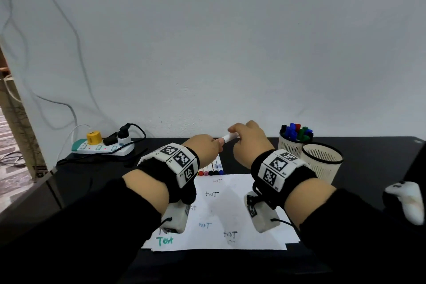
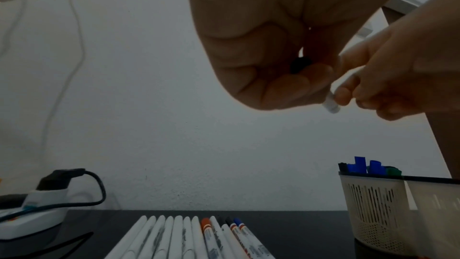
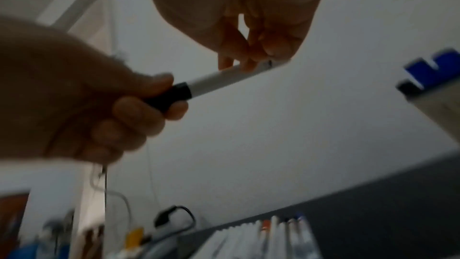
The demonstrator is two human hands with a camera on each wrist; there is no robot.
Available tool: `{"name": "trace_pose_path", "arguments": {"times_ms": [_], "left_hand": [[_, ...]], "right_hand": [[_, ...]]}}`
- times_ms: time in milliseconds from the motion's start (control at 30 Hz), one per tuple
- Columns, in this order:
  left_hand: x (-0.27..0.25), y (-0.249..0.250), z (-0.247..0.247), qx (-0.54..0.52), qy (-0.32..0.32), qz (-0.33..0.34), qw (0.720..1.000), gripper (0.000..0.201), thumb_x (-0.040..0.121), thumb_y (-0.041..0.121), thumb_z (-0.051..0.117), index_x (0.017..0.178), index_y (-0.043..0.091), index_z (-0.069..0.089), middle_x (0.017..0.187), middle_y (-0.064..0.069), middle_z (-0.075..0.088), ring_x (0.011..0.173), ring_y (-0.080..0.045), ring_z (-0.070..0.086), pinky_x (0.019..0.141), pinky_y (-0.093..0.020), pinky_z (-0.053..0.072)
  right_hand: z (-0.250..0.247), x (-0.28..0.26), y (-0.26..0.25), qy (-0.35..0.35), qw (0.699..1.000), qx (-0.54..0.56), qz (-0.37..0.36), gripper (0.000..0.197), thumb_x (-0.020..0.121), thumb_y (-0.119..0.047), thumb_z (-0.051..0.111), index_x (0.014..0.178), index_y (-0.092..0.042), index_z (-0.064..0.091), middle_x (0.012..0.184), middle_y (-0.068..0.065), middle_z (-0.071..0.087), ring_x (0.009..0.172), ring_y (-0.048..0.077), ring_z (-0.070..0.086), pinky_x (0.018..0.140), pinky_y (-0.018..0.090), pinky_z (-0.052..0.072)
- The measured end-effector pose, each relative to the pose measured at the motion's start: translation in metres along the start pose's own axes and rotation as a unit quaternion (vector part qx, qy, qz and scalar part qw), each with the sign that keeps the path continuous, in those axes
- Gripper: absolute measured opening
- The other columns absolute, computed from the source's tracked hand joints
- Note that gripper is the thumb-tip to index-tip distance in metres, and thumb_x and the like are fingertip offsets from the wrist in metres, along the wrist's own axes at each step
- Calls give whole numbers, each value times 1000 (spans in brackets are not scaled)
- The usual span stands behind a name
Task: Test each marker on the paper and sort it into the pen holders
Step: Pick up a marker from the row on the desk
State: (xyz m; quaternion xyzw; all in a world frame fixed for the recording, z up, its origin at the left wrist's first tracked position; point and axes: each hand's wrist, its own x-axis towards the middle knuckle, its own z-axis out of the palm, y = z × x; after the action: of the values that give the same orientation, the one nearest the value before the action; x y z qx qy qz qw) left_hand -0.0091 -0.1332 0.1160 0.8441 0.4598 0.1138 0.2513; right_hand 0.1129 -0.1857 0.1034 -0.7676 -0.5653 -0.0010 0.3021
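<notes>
Above the table: I hold one marker (image 1: 230, 138) up between both hands.
Left hand (image 1: 202, 148): my fingers curl round its black cap (image 3: 171, 95).
Right hand (image 1: 250, 139): my fingertips pinch its white body.
Far holder (image 1: 291, 147): full of blue, green, red and black markers.
Near holder (image 1: 322, 161): I cannot see inside it.
Paper (image 1: 221, 212): "Test" written many times.
Marker row (image 2: 189, 239): lying flat beyond the paper.

Premises appearing to be an office or study: black desk (image 1: 345, 145) standing against bare wall, power strip (image 1: 101, 148), pen holders (image 1: 322, 163).
</notes>
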Motion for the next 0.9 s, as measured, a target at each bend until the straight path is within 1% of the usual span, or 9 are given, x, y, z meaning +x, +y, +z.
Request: {"name": "trace_pose_path", "arguments": {"times_ms": [67,133,167,233,300,367,500,600,900], "left_hand": [[7,7,2,-24,-11,34,999,36,100,42,28,89,20,55,74,4,52,68,-13,49,65,-26,38],[15,15,7,-79,-31,74,994,42,99,46,26,104,18,57,80,7,58,74,-10,54,76,-26,42],[19,18,10,-94,-42,89,991,46,98,48,25,113,17,55,87,9,62,80,-9,57,82,-27,43],[29,21,20,-68,-60,100,991,50,98,50,24,128,19,48,114,6,63,107,-13,57,98,-29,39],[41,22,35,6,-79,96,992,53,98,49,25,141,20,36,140,1,47,129,-18,43,108,-28,29],[53,22,52,79,-122,81,986,58,98,50,25,148,20,23,152,1,30,138,-19,31,111,-28,22],[74,21,86,203,-210,72,954,69,96,54,27,151,18,6,158,-5,8,144,-22,14,116,-36,15],[84,19,109,277,-229,76,930,78,94,56,35,151,15,1,158,-11,-2,145,-26,4,115,-43,14],[94,12,143,326,-261,56,907,97,86,62,47,149,14,-10,156,-13,-15,145,-28,-4,116,-45,8]], "right_hand": [[-4,6,9,4,993,-107,-42,33,93,-11,46,124,-16,53,120,10,46,114,27,44,84,30,40],[-14,17,21,2,984,-173,-37,26,95,-15,44,121,-13,50,116,11,49,111,29,47,77,31,37],[-20,23,27,3,984,-180,-18,26,96,-16,43,122,-12,48,115,12,51,109,30,49,76,31,36],[-33,34,42,8,987,-157,34,29,96,-16,41,125,-11,45,115,14,54,107,31,53,75,31,37],[-45,42,59,26,990,-103,95,28,95,-16,41,122,-12,48,113,13,58,102,30,55,72,29,37],[-54,49,76,55,987,-40,146,26,93,-16,42,116,-13,53,109,11,61,96,29,56,73,28,40],[-64,56,105,130,971,57,193,22,91,-15,43,109,-14,56,97,7,60,82,23,53,72,27,40],[-66,59,125,162,960,99,205,19,91,-15,45,108,-15,55,100,7,63,83,23,58,71,27,42],[-54,65,162,133,958,50,249,19,98,-25,40,107,-11,50,97,6,56,82,21,53,71,30,40]]}}
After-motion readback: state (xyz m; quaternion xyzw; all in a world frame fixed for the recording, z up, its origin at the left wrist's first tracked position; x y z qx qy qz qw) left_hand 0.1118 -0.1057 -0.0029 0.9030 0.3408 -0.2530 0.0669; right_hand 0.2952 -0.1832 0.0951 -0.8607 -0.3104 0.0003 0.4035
